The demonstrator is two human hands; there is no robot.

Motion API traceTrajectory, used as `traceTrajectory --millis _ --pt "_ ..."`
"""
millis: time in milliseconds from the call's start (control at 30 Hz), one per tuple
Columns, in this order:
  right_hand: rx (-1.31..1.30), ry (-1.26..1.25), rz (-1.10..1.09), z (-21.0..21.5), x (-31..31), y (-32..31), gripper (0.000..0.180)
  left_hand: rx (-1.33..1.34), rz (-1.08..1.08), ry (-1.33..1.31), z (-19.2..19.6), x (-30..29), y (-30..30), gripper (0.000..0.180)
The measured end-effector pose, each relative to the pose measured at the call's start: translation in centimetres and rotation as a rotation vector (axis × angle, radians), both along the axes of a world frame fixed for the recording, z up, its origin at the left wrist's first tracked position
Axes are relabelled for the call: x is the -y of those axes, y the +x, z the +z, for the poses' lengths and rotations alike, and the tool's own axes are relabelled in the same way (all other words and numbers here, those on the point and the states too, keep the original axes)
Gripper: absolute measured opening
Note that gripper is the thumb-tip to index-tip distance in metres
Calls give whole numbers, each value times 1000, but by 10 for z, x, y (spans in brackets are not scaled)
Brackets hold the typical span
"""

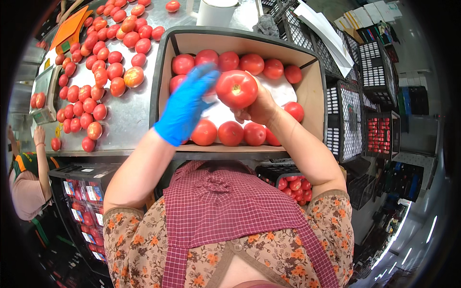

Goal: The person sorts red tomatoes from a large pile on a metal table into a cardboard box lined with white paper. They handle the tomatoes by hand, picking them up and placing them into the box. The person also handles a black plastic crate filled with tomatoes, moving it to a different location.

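Observation:
A large red tomato (236,90) is held up over the crate, stem scar towards me, with my bare right hand (261,103) closed around its right side and underside. Just left of it is my left hand (189,101) in a blue glove, blurred by motion, its fingers stretched out and nothing seen in them. Below both hands stands a dark-rimmed crate (314,96) with cardboard-coloured walls and a white sheet (283,89) on its floor. Tomatoes line its far side, such as one (252,64), and its near side, such as another (230,133). My left hand partly hides those at the left.
Many loose tomatoes (115,71) lie on the metal table (129,125) left of the crate. A white jug (216,13) stands behind it. Black plastic crates (350,120) are stacked at the right. Packed tomatoes (81,211) sit at lower left, near another person's arm (42,163).

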State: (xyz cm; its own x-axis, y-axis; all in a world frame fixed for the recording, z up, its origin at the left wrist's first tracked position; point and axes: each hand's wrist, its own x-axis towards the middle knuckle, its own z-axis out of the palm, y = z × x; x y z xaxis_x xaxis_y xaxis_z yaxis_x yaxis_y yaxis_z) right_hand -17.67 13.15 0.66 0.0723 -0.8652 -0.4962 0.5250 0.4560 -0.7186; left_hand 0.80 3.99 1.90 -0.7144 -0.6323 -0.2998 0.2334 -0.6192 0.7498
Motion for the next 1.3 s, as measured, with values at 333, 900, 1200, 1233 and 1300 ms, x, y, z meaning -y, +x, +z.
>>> traceTrajectory --millis 333,900,1200,1233,1300 --pt "-1982 -130 895 25 -105 -107 47 -122 -152 515 -15 -15 -34 49" --pt "-1738 95 926 -1 -76 -141 65 -97 -147 373 -29 -4 -32 47" --pt "-1898 279 956 -11 -68 -122 69 51 -160 367 -22 -1 -36 47" --pt "-1908 272 938 -7 -68 -122 69 65 -165 358 -25 -1 -37 46" --pt "-1926 255 907 0 -68 -118 70 87 -201 358 -24 -1 -37 46"
